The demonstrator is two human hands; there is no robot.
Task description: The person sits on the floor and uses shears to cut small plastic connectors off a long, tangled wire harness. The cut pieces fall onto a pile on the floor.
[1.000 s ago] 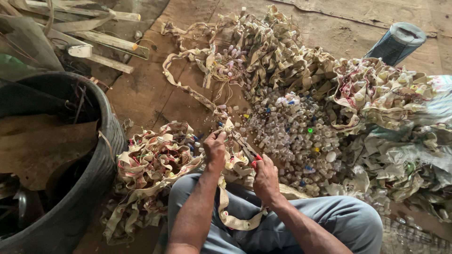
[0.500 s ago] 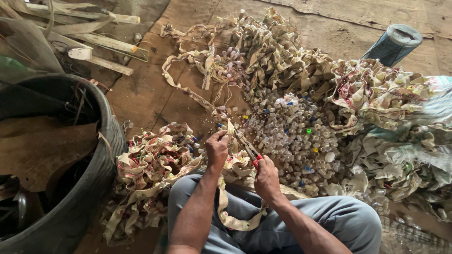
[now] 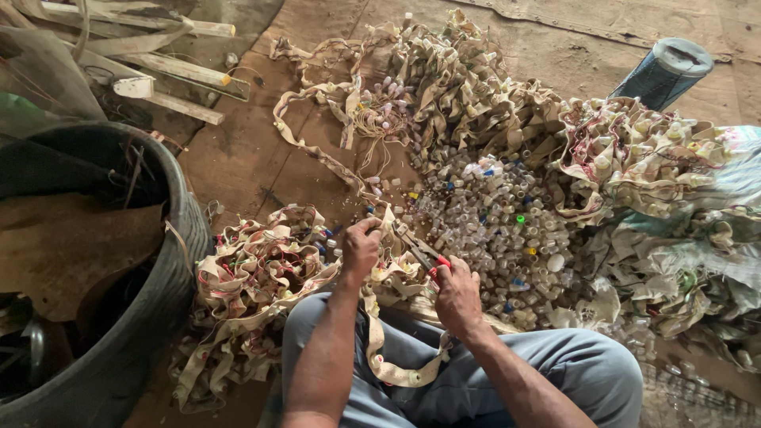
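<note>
Pliers (image 3: 418, 252) in right hand (image 3: 457, 296) point up-left w/ strip (image 3: 379, 212).

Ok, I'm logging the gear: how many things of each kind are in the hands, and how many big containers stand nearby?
Red-handled cutters, in the right hand: 1
Beige strip, in the left hand: 1
Black tub: 1
Blue lidded cylinder: 1
Total: 4

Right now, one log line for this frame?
left hand: grips beige strip | right hand: red-handled cutters at strip | small caps pile ahead
</note>
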